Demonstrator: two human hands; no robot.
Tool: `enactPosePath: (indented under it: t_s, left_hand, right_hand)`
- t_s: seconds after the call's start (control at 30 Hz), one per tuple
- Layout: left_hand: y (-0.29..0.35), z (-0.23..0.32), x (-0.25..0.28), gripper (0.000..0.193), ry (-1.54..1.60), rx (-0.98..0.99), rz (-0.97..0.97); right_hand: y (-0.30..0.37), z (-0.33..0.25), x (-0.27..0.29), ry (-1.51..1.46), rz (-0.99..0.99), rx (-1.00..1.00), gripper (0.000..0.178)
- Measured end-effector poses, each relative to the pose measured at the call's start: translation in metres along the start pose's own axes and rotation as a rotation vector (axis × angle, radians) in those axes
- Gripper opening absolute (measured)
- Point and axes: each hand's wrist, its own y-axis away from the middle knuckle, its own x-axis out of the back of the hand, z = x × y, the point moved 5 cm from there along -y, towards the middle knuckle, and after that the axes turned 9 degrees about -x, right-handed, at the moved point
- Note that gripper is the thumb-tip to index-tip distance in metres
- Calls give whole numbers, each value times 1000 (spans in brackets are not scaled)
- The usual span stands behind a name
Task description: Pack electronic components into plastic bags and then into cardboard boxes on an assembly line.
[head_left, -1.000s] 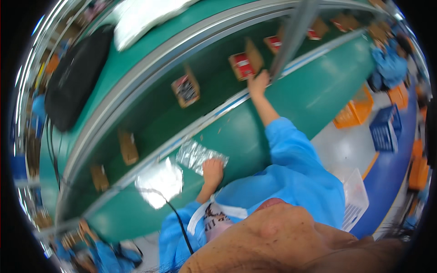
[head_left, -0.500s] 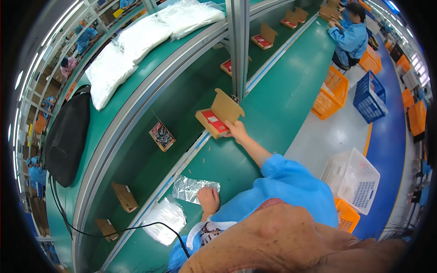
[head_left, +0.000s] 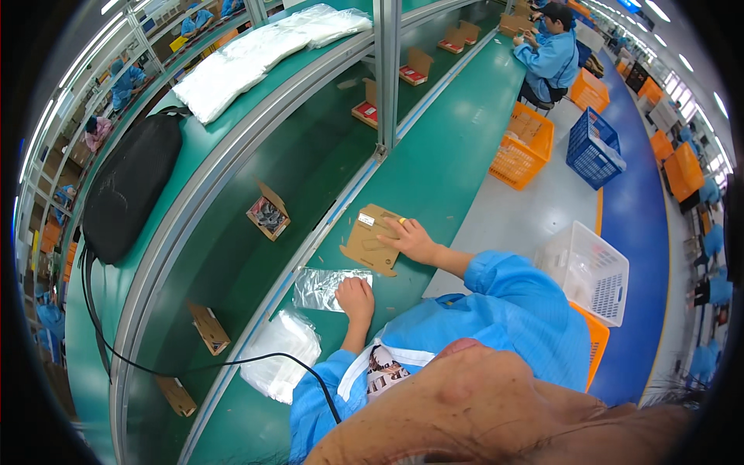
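On the green bench a brown cardboard box (head_left: 367,249) lies with its lid and side flaps spread, a small white label near its upper edge. My right hand (head_left: 411,239) grips it at the right side, a ring on one finger. The red contents are hidden from here. Closer to me, my left hand (head_left: 355,297) is closed with curled fingers at the right end of a clear plastic bag (head_left: 319,290). A stack of flat clear bags (head_left: 277,353) lies just below that bag.
On the sunken belt to the left stand an open box of dark parts (head_left: 268,215) and more cartons (head_left: 209,328). A metal post (head_left: 386,77) rises at the bench edge. A black cable (head_left: 271,356) crosses in front. White crate (head_left: 585,271) at right; a co-worker (head_left: 552,54) sits farther along.
My right hand has brought the box down and nearer onto the bench, turning it so its outer brown side shows instead of the red contents. My left hand stays by the plastic bag.
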Motion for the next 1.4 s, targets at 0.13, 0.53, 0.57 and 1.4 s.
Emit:
enactPosePath:
  t_s: [0.13, 0.53, 0.57, 1.4]
  left_hand:
    - [8, -3, 1, 15, 5, 22, 6]
    - [0, -1, 25, 39, 48, 21, -191]
    - [4, -4, 30, 41, 34, 51, -192]
    - [26, -44, 14, 10, 401, 445, -3]
  right_hand:
    - [-3, -20, 2, -6, 33, -24, 41]
    - [23, 150, -99, -245, -17, -1104, 43]
    - [25, 130, -87, -213, 0, -1004, 40]
    - [11, -53, -20, -1654, -335, -1140, 25]
